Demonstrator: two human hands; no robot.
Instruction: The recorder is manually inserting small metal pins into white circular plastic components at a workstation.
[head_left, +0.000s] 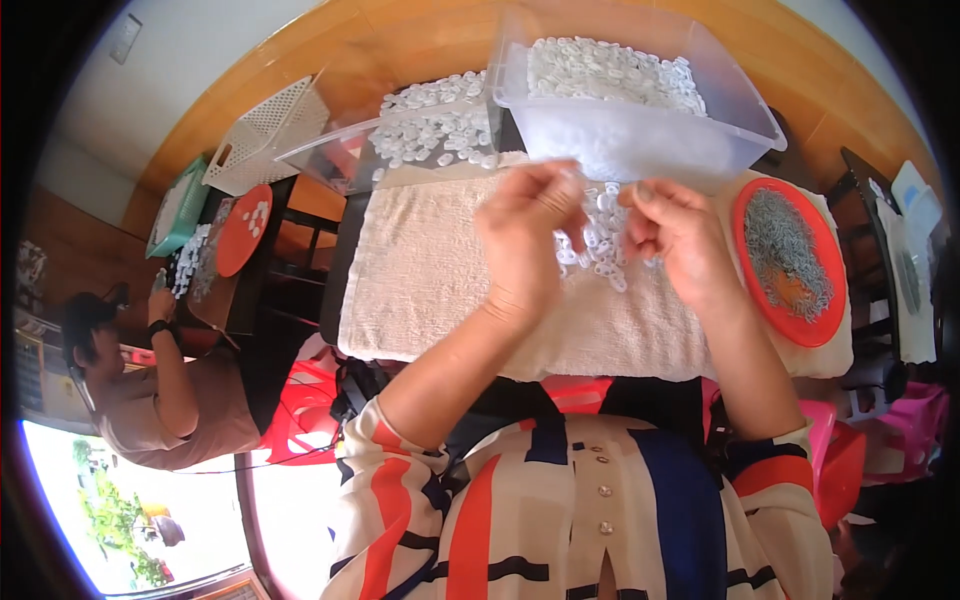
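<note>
Both of my hands are raised over a beige towel (430,250), a short gap between them. My left hand (530,225) has thumb and fingers pinched together, slightly blurred. Thumb and curled fingers also meet in my right hand (680,235). Whatever either pinch holds is too small or hidden to make out. Between and beneath the hands lies a loose pile of small white plastic pieces (603,245) with holes. To the right, a red plate (815,334) bears a heap of thin grey metal pieces (785,245), with some orange-brown showing among them.
Behind my hands stands a translucent tub (640,140) full of white pieces. A clear tray (330,150) with more is left of it. Farther left are a white basket (265,140), a red-orange plate (240,245) and a seated person (180,390) working at another table.
</note>
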